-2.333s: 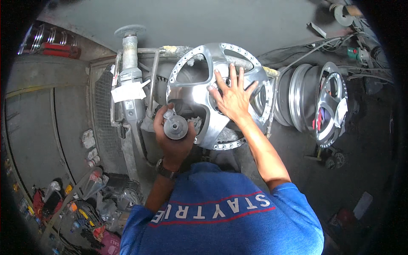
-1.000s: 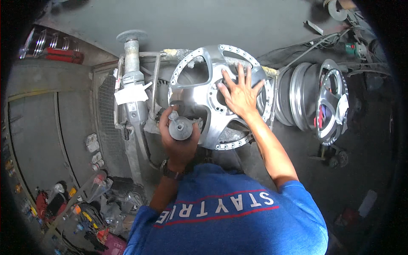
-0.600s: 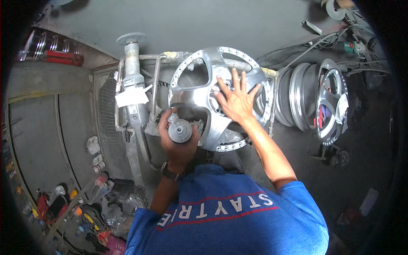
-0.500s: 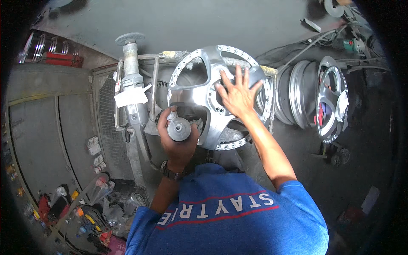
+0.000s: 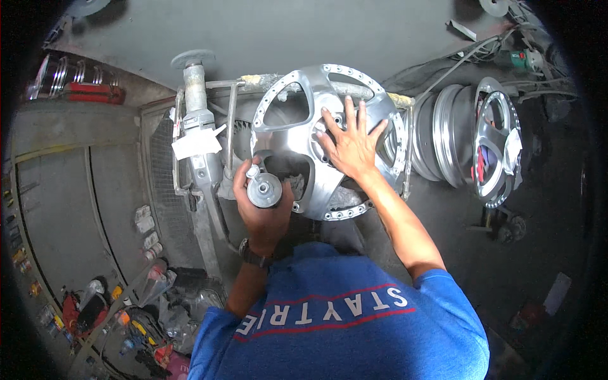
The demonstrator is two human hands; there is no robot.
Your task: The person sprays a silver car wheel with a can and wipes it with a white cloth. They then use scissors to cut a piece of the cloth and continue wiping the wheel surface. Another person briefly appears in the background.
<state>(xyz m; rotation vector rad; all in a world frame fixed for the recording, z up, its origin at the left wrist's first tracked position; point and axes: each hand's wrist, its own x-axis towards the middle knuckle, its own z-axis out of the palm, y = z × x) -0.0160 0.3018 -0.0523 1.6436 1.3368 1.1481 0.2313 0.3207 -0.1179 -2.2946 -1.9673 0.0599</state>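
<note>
A silver spoked wheel face (image 5: pixel 278 140) with small holes round its rim stands before me on a metal frame. My right hand (image 5: pixel 354 149) lies on its hub and upper spoke, fingers spread and palm down. My left hand (image 5: pixel 263 218) is wrapped round a grey cylindrical tool (image 5: pixel 264 190) at the wheel's lower left. The tool shows a round end with a central fitting and a small pale knob. Its working side is hidden beneath the hand, so I cannot tell whether it touches the wheel.
Left of the wheel stands a grey machine (image 5: pixel 197 120) with a disc on top and white paper on it. Wheel barrels (image 5: pixel 446 136) and another spoked face (image 5: pixel 491 149) are at right. A red case (image 5: pixel 95 93) sits far left; clutter (image 5: pixel 142 323) lies lower left.
The whole view has shifted a little. My right hand has slid slightly across the hub, still spread. My left hand keeps its hold on the grey tool, almost in the same place.
</note>
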